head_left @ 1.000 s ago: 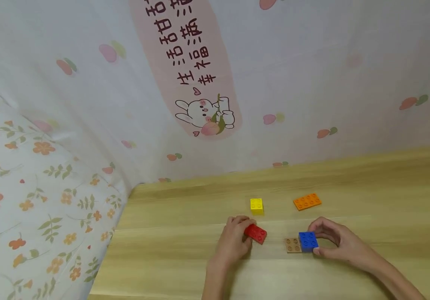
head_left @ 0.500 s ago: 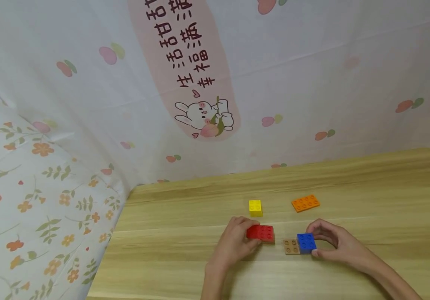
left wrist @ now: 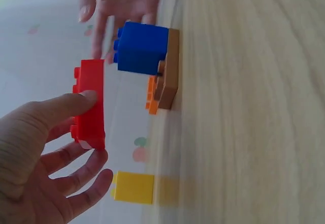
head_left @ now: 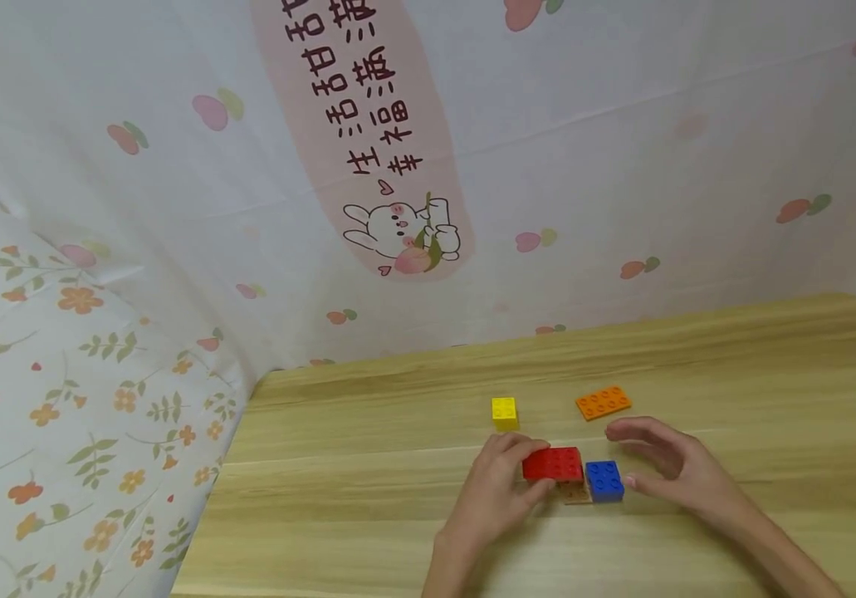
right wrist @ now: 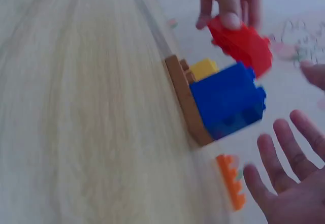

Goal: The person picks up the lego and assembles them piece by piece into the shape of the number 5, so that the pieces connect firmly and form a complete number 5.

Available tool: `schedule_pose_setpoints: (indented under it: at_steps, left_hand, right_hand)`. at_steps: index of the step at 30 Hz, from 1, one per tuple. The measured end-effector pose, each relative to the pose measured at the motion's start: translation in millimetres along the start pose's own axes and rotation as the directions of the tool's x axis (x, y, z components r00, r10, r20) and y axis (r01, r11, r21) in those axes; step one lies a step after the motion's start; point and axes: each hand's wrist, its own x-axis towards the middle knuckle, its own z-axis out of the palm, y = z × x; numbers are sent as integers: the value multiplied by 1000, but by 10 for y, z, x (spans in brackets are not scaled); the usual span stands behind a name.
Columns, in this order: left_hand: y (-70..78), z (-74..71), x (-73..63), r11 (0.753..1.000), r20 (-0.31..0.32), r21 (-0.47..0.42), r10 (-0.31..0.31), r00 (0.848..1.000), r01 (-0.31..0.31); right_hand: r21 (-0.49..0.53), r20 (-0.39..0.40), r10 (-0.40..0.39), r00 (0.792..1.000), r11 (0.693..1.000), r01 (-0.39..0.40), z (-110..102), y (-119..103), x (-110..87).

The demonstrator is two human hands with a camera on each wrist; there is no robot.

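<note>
My left hand (head_left: 496,490) pinches a red toy brick (head_left: 564,463) between thumb and fingers. In the left wrist view the red brick (left wrist: 92,102) hangs above the table, apart from the others. A blue brick (head_left: 604,481) is seated on one end of a flat brown plate (head_left: 575,493); the plate's bare studs are partly hidden under the red brick in the head view. Just to the right of the blue brick, my right hand (head_left: 677,469) holds nothing. Its fingers are spread in the right wrist view, apart from the blue brick (right wrist: 226,102).
A yellow brick (head_left: 504,413) stands behind my left hand. An orange flat plate (head_left: 603,403) lies farther back, behind the blue brick. The wooden table (head_left: 353,498) meets a printed cloth (head_left: 547,282) at its back edge.
My left hand has carried the red brick to the right, turning it, until it is over the brown plate's bare end. My right hand has let go of the blue brick.
</note>
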Motion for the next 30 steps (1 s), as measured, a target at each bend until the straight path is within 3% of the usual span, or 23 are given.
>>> schedule_pose_setpoints:
  at_steps: [2,4,8,10,16,23,30]
  left_hand:
    - [23,16,9,1000,-6,7,4,1000,-4]
    - [47,30,15,1000,-15,14,15,1000,-14]
    - [95,50,17,997,-27,35,73,997,-72]
    - [118,61,11,994,-33,46,103,994,-101]
    - [151,104,7,990,-61,35,136,989,-135]
    - [180,110,24,994,-56,-33,99,993,-101]
    - [179,149,31,989,-81,-59,129,988,-134]
  right_hand:
    - [-189,-44,-8,999,982,0,67,-81,28]
    - [-351,-66,-22,998,936,-2,131,-147,50]
    - [-507,-66,-74,995,862,31,225,-210,75]
    - [-529,-48,-105,993,847,64,237,-213,84]
    - [-519,-20,-171,985,844,136,207,-228,94]
    - [-543,3,-135,991,832,114,122,-245,80]
    - [-558,17,-152,988,819,136,69,-244,59]
